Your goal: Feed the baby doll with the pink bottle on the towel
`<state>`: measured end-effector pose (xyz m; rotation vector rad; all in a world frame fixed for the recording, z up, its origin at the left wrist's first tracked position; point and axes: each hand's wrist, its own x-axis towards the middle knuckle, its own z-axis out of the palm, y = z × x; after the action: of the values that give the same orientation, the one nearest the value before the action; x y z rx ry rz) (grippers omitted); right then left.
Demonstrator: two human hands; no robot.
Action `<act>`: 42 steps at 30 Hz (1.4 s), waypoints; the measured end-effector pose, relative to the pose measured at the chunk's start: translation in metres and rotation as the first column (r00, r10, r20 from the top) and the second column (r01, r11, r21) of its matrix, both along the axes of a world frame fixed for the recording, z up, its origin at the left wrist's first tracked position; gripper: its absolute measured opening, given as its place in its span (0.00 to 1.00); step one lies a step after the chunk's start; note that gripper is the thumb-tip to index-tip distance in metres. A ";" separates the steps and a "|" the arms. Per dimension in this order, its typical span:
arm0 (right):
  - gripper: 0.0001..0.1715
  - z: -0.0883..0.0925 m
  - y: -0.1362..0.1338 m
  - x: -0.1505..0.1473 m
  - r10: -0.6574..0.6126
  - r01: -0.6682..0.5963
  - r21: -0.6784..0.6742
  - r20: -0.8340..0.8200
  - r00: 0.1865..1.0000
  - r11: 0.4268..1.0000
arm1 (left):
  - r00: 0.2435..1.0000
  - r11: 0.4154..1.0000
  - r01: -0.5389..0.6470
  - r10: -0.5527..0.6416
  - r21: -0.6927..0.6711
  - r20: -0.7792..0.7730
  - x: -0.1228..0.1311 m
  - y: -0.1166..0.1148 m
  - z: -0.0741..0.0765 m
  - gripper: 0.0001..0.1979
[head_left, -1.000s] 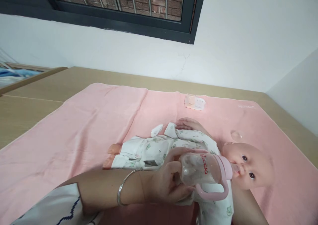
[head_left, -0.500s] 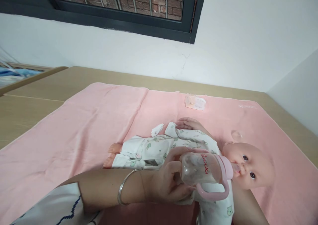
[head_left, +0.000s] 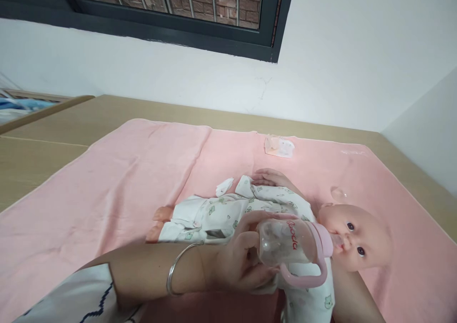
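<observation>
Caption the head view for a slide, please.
Left hand holding a bottle to a doll's mouth, right hand beside its far sleeve.

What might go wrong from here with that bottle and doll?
The baby bottle is gripped by its base end in the left hand, so it may tilt or slip. The teat sits at the mouth of the doll; a slight shift could part them. The doll lies partly over the right arm, so moving that might roll it.
</observation>
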<state>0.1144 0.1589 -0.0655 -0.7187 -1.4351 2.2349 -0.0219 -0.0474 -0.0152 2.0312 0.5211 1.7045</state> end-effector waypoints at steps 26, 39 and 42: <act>0.21 0.001 0.002 0.000 0.008 -0.008 0.007 0.036 0.999 1.000 | 1.000 1.000 0.002 -0.002 -0.020 0.008 0.000 -0.001 0.001 0.21; 0.19 -0.004 0.004 0.001 0.026 -0.029 0.086 0.034 0.999 0.996 | 0.999 1.000 -0.003 0.003 -0.009 0.032 0.002 0.000 -0.001 0.21; 0.19 -0.004 0.004 0.000 0.016 -0.017 0.066 0.022 1.000 0.998 | 0.999 1.000 0.019 -0.019 0.003 0.033 0.002 0.000 -0.002 0.22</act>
<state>0.1146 0.1625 -0.0693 -0.7134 -1.5227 2.1877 -0.0198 -0.0471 -0.0169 2.0004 0.4871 1.7254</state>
